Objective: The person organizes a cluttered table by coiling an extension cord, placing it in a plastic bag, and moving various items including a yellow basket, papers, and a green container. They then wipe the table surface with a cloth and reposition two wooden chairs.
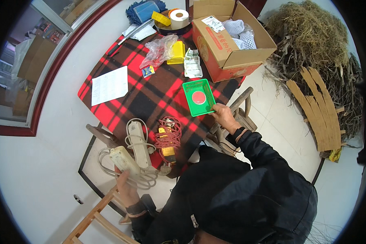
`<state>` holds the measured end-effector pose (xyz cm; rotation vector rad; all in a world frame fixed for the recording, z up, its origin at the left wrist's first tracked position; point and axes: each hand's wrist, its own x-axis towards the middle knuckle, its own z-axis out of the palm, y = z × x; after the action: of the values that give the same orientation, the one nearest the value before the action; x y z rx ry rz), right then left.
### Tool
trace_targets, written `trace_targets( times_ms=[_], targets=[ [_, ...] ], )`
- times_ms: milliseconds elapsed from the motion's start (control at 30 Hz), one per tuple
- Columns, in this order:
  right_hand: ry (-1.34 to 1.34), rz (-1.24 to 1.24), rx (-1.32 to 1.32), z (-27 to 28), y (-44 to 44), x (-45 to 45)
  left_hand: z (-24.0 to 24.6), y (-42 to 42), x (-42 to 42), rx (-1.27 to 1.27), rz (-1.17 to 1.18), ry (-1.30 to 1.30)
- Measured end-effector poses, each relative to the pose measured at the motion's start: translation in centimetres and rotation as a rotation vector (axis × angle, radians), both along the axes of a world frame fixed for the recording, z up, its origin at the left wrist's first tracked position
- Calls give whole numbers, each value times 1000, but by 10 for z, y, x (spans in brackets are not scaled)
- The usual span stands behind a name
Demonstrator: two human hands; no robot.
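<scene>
My left hand [126, 186] holds a whitish power strip [124, 160] with its cord looped round it, just off the near left edge of the table. Another pale power strip [138, 143], wrapped in its own cord, lies on the plaid tablecloth [141, 102] beside it. To its right is a yellow power strip [167, 149] wound with a red cord. My right hand [225, 117] grips the near right corner of a green plastic basket [206, 102] over the table; a round red piece [198, 97] shows in its bottom.
Across the table are a white paper sheet [109, 86], a yellow basket [177, 52], a crumpled plastic bag [160, 50] and an open cardboard box [215, 45] holding foam nets. A wooden chair [242, 113] stands at the right, a wooden ladder-like frame [99, 210] at lower left.
</scene>
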<state>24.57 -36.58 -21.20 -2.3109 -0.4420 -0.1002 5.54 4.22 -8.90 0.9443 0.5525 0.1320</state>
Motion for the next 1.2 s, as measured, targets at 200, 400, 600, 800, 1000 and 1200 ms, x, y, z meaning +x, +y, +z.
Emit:
trace_targets(
  times_ms=[200,400,600,800,1000,1200],
  targets=[
    [23,-89,-88,-32,-17,27,6,1,-12,2,41,7],
    [199,-33,-220,-53,-29,40,0,6,-31,83,154,123],
    [-250,-288,-559,-26,0,10,-5,10,-38,167,104,138],
    [924,153,-81,-28,63,-17,-9,9,-28,158,77,219],
    [1352,-45,200,-32,167,-64,-28,18,-7,156,-11,209],
    [1253,-21,897,-50,186,-75,-63,41,31,159,-85,199]
  ],
)
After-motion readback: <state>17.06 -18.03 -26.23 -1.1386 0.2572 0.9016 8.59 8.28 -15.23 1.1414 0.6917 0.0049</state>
